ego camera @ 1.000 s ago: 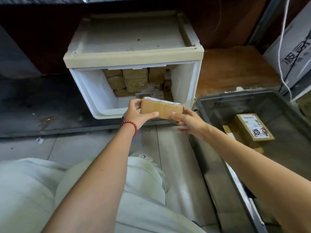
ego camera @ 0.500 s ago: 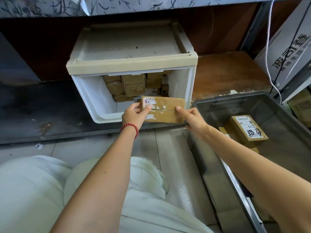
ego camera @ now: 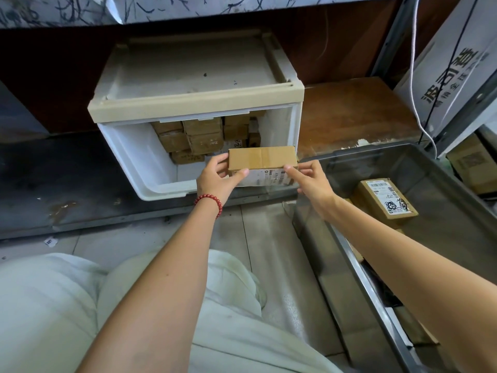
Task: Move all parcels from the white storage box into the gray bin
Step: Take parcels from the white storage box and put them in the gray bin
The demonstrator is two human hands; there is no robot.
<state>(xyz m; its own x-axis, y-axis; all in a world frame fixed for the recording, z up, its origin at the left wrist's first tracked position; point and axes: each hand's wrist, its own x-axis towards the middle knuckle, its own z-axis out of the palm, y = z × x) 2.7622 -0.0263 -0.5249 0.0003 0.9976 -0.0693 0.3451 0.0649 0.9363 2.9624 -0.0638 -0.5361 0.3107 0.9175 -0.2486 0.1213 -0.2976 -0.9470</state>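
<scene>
Bin (ego camera: 357, 265): gray, on the floor at the person's right, one labelled parcel lying inside it; open top unobstructed.

Box (ego camera: 129, 154): white, front open, straight ahead; a stack (ego camera: 201, 138) of brown parcels fills its rear, so the task is judged far from complete.

Parcel (ego camera: 262, 158): held in the air at the mouth of the box, clear of the stack; long axis runs left to right, brown face up, label face toward the person.

Left hand (ego camera: 217, 179): grasps the left end, thumb on the front face, fingers behind.

Right hand (ego camera: 309, 181): grasps the right end, one digit on the label edge, the rest tucked below.

Finding: the bin lies to the right of the grip and nearer the person; the right hand is the nearer to it; the coming move is judged a sideways carry along the parcel's own long axis, over the bin's near wall.
</scene>
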